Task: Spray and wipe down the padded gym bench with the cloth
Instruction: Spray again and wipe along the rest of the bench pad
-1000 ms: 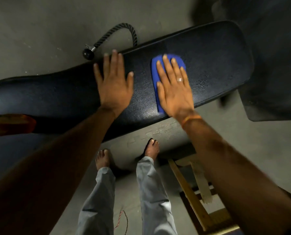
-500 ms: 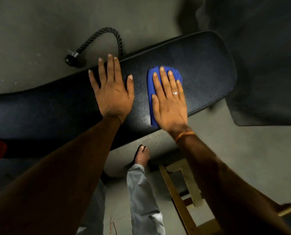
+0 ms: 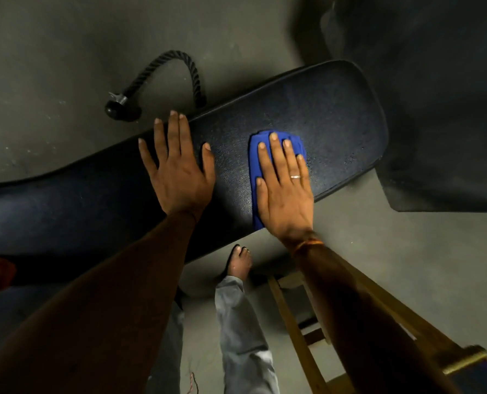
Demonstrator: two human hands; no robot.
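A long black padded bench runs from the lower left to the upper right. Fine droplets speckle its right end. A folded blue cloth lies on the pad under my right hand, which presses it flat with straight fingers. My left hand rests flat on the bare pad to the left of the cloth, fingers spread. No spray bottle is in view.
A black rope handle with a ball end lies on the concrete floor beyond the bench. A dark mat covers the floor at right. A wooden frame stands at lower right by my feet.
Both hands stay flat on the pad. My right hand and the cloth have slid a little toward the bench's near edge, and the view has shifted.
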